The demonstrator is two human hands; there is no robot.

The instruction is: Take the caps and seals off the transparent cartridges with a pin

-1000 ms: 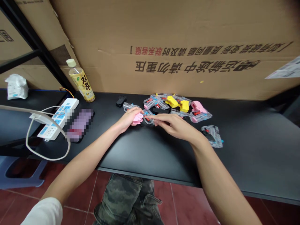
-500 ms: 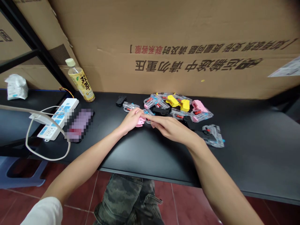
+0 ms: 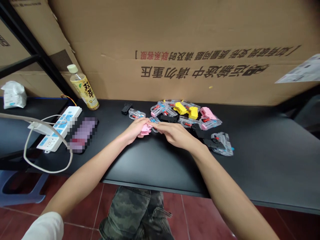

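Note:
My left hand (image 3: 135, 130) is closed around a pink plastic piece (image 3: 145, 129), which shows below its fingers. Touching it from the right is my right hand (image 3: 172, 131), fingers pressed together at the piece; what they grip, if anything, is hidden. Behind both hands lie several clear plastic toy-like parts with red and blue bits (image 3: 136, 114), two yellow pieces (image 3: 192, 112), a pink piece (image 3: 208, 113) and black pieces (image 3: 169, 118). A clear part with a black piece (image 3: 222, 144) rests to the right of my right hand.
On the left of the black table (image 3: 155, 166) are a phone (image 3: 83, 135), a white power strip (image 3: 60, 128) with a looping cable, and a yellow-labelled bottle (image 3: 85, 89). A large cardboard sheet (image 3: 120, 30) stands along the back. A white packet (image 3: 14, 95) sits far left.
The whole view has shifted slightly, so things appear a little further left. Both hands stay together at the pink piece, with only a small change in the right hand's fingers.

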